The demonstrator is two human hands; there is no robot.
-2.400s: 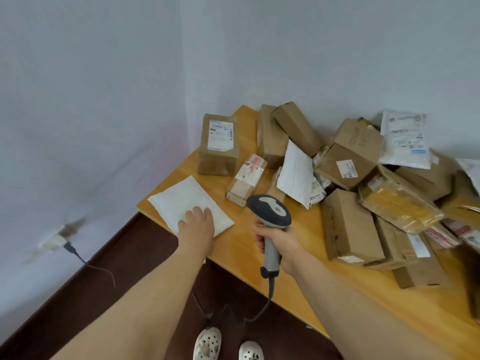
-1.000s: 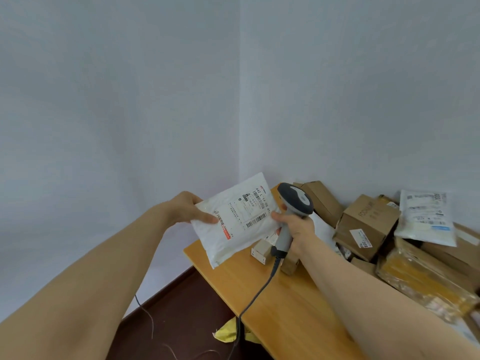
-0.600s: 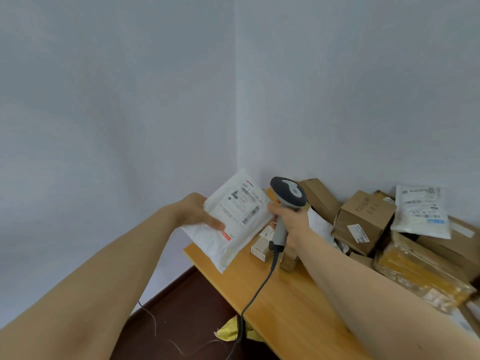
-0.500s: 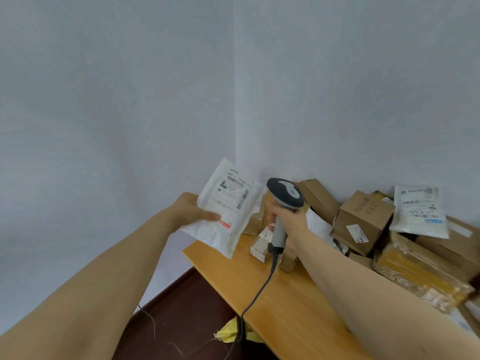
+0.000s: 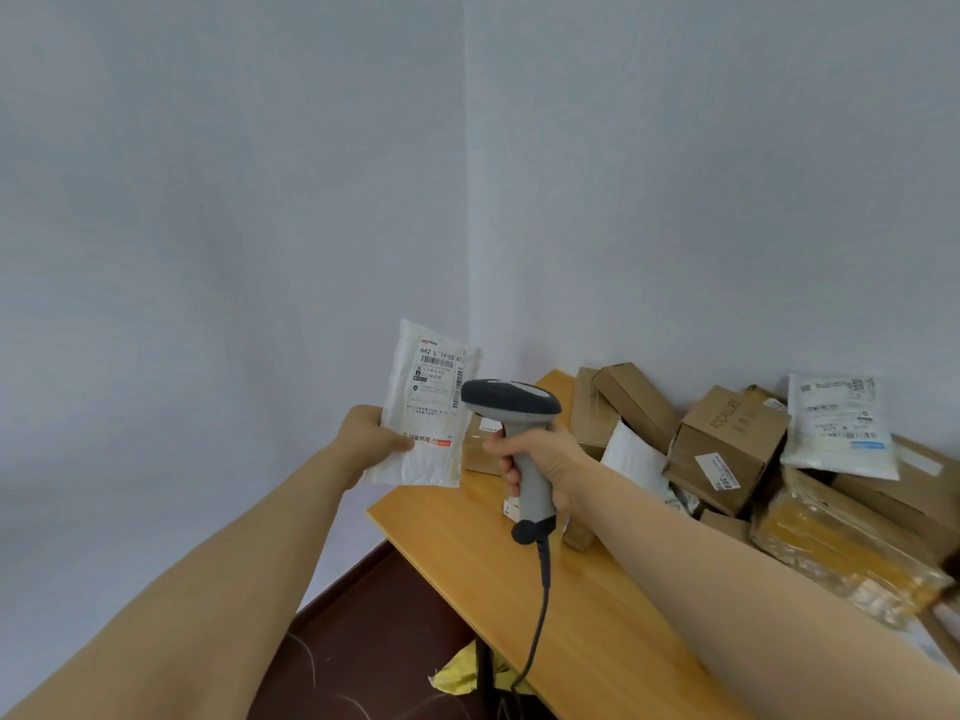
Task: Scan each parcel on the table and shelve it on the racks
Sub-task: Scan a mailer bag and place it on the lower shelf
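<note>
My left hand [image 5: 371, 438] holds a white padded mailer [image 5: 425, 407] upright in the air, its shipping label and barcodes facing me. My right hand [image 5: 540, 457] grips the handle of a grey corded barcode scanner [image 5: 511, 402], whose head sits just right of the mailer's label, partly overlapping its edge. Both are raised above the left corner of the wooden table [image 5: 519, 574]. The scanner's cable [image 5: 537, 610] hangs down past the table edge.
A pile of brown cardboard boxes [image 5: 727, 444], white bags [image 5: 836, 423] and a yellow-wrapped parcel [image 5: 841, 558] fills the table's far and right side. Grey walls meet in a corner behind. Dark floor and a yellow scrap [image 5: 467, 678] lie below the table.
My left hand picked the mailer off the table, flipped its label toward me and turned it upright. The scanner rose with it and now points at the label.
</note>
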